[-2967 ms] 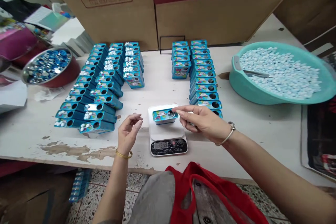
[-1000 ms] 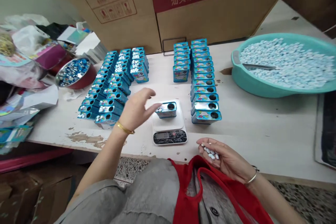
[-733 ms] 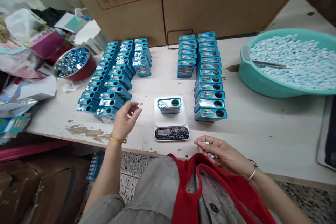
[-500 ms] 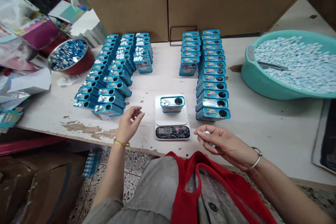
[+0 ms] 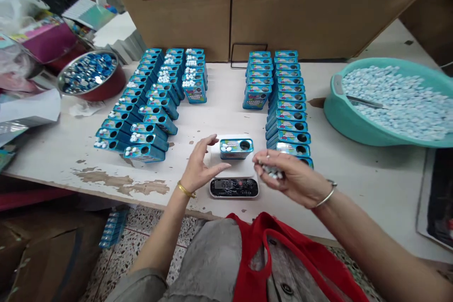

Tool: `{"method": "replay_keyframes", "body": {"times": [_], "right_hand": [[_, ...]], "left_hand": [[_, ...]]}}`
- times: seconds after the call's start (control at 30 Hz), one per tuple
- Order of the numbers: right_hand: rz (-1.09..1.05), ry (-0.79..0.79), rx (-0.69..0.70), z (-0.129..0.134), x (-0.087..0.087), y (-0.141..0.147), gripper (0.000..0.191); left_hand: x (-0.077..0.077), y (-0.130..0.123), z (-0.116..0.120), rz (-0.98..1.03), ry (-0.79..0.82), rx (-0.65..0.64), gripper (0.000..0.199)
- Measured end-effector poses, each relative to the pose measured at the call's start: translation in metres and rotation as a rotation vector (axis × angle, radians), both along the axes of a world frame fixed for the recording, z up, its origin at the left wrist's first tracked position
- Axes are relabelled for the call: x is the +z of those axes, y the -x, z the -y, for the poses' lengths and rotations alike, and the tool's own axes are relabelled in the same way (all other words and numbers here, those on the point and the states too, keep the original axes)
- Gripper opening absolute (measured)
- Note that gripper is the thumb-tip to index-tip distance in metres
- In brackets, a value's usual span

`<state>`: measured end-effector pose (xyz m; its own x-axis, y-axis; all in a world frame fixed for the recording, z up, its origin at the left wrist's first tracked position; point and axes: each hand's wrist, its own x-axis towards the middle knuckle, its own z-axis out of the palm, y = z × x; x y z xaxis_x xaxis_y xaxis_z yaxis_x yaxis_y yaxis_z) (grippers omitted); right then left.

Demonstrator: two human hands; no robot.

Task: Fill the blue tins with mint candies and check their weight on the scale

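A blue tin [image 5: 236, 149] stands on a white digital scale [image 5: 234, 188], with a few white candies on its lid beside a round dark hole. Just left of that tin is my left hand [image 5: 202, 164], fingers apart and holding nothing. My right hand [image 5: 288, 177] is to the right of the scale, its fingers curled around several small pale candies [image 5: 272, 171]. Rows of blue tins [image 5: 144, 152] with candies on many lids stand at the left. More blue tins [image 5: 290, 125], their lids without candies, form two rows on the right.
A turquoise basin [image 5: 357, 122] of pale blue candies with a metal utensil sits at the right. At the left are a red bowl [image 5: 115, 86] of blue wrapped pieces and piled bags. A large cardboard box [image 5: 300, 23] closes off the back.
My left hand has moved right, toward the tin on the scale, and its fingers have spread. My right hand has come up and left, nearer the tin, with more candies showing.
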<state>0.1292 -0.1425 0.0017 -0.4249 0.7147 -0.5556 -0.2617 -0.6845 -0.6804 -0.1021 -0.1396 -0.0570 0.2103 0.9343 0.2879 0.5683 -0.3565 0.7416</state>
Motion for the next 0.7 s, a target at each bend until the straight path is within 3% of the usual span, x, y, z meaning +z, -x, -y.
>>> {"method": "replay_keyframes", "body": {"times": [0.07,0.2,0.4,0.5,0.6,0.7], "right_hand": [[-0.060,0.168,-0.056,0.010,-0.016,0.009,0.016],[-0.179,0.387,-0.203,0.019,-0.043,0.025,0.025],[-0.370,0.423,-0.408,0.006,-0.047,0.036,0.032],[-0.383,0.466,-0.454,0.001,-0.045,0.042,0.032],[-0.403,0.479,-0.435,-0.002,-0.044,0.046,0.029],[-0.395,0.483,-0.443,-0.006,-0.045,0.049,0.028]], "left_hand": [[-0.011,-0.009,-0.009,0.038,0.063,-0.035,0.073],[-0.015,-0.021,-0.027,0.043,0.088,-0.133,0.042],[0.024,-0.026,-0.022,-0.489,-0.397,-0.303,0.033],[0.038,-0.025,-0.011,-0.626,-0.640,-0.318,0.030],[0.040,-0.022,-0.006,-0.655,-0.779,-0.294,0.029],[0.033,-0.018,-0.009,-0.624,-0.804,-0.241,0.030]]}}
